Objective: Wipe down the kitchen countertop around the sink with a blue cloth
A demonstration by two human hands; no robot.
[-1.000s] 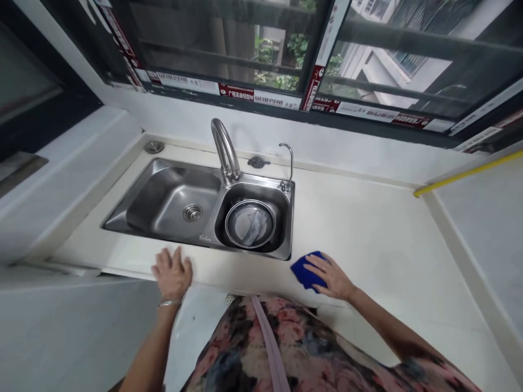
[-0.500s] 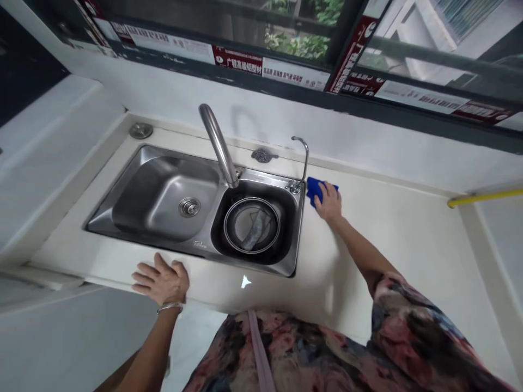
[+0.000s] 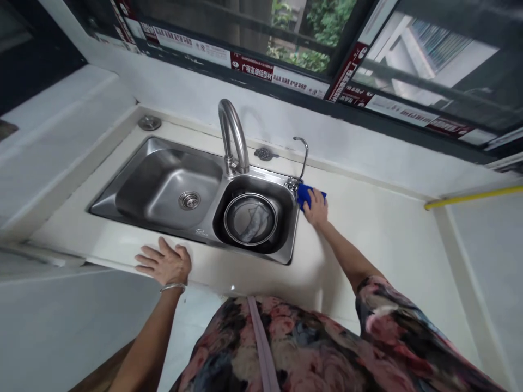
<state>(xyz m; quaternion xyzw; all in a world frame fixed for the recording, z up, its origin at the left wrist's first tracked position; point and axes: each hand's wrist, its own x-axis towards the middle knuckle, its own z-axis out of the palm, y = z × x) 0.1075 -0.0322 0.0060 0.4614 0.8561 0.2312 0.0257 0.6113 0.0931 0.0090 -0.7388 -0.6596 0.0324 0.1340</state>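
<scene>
My right hand [image 3: 315, 208] presses a blue cloth [image 3: 307, 195] onto the cream countertop [image 3: 379, 239], right at the back right corner of the steel double sink [image 3: 163, 185] and beside the small thin tap [image 3: 301, 158]. The fingers lie over the cloth and hold it down. My left hand [image 3: 165, 264] rests flat on the counter's front edge, fingers spread, holding nothing. A round metal strainer basket [image 3: 250, 219] sits in the right basin.
A tall curved faucet [image 3: 232, 136] stands behind the divider between the basins. A round metal cap [image 3: 149, 123] and a dark drain cover [image 3: 265, 154] lie on the back ledge. A window frame runs above. A yellow rod [image 3: 474, 197] sticks out at the right.
My right hand slid the blue cloth from the front edge of the counter to the back, then a little left against the sink's corner. My left hand stayed on the front edge.
</scene>
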